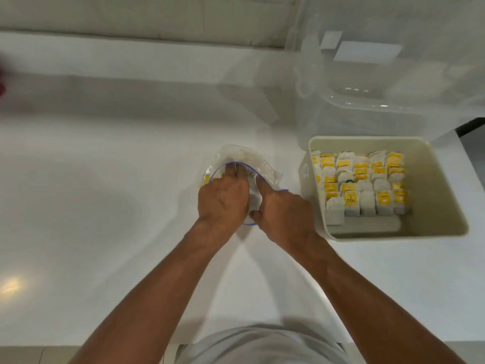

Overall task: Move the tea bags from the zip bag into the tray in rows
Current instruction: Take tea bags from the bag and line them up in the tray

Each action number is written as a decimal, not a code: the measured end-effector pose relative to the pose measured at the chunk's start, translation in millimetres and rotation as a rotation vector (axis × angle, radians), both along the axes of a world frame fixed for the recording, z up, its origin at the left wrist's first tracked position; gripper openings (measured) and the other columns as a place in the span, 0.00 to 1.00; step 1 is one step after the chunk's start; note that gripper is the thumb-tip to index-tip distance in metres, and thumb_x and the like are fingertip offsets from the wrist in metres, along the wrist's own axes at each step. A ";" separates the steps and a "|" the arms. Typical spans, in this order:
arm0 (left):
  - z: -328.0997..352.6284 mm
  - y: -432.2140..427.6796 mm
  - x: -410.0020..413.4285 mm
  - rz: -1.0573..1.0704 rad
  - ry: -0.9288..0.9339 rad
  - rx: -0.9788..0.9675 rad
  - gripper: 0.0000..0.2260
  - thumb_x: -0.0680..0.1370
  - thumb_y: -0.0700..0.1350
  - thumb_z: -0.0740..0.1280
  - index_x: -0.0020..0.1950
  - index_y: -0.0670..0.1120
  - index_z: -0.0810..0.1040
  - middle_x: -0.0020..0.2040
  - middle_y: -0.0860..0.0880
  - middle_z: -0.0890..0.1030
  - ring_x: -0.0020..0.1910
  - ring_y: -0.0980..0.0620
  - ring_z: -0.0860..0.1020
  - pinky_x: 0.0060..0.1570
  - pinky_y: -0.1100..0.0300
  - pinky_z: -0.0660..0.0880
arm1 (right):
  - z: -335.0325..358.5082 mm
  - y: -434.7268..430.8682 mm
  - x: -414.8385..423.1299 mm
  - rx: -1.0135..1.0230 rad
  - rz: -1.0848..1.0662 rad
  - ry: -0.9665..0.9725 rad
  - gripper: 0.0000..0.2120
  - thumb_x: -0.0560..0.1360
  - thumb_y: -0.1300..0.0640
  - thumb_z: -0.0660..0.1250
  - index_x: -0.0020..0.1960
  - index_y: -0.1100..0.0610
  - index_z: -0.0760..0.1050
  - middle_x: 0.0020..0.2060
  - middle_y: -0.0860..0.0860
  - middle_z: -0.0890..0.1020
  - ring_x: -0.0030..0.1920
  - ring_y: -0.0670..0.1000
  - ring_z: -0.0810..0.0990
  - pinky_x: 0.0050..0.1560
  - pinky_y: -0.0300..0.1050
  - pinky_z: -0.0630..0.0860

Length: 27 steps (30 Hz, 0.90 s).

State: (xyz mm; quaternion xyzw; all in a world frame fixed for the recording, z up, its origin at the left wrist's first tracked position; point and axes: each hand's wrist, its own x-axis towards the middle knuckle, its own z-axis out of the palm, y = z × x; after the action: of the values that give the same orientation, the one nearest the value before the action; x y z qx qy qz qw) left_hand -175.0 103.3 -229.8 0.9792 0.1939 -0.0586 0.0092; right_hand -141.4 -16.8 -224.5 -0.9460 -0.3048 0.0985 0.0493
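A clear zip bag [265, 169] with a blue zip line lies on the white counter, its mouth held wide. My left hand [223, 203] reaches into the mouth, fingers inside among the tea bags and mostly hidden. My right hand [283, 214] grips the bag's near rim, with its forefinger along the opening. A yellow tag shows through the bag's left side. To the right stands the cream tray [446, 206], holding several rows of white tea bags with yellow tags [362, 185] packed in its left and middle part.
A clear plastic container [367, 82] stands behind the tray at the back right. The white counter [105, 179] stretches left. A low ledge runs along the back. A red blur sits at the far left edge.
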 end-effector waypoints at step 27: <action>11.7 30.5 -29.9 0.127 -0.391 -1.114 0.08 0.73 0.44 0.75 0.45 0.57 0.80 0.39 0.56 0.79 0.32 0.58 0.73 0.38 0.62 0.69 | 1.0 -9.8 14.9 0.673 -0.292 0.520 0.12 0.73 0.52 0.69 0.55 0.42 0.77 0.43 0.42 0.83 0.38 0.47 0.83 0.48 0.53 0.81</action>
State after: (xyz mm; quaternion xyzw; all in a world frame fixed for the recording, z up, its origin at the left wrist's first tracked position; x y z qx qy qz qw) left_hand -204.9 133.8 -218.1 0.8061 0.1868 0.0307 0.5607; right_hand -126.5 -26.5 -223.5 -0.8543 -0.1605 0.2200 0.4428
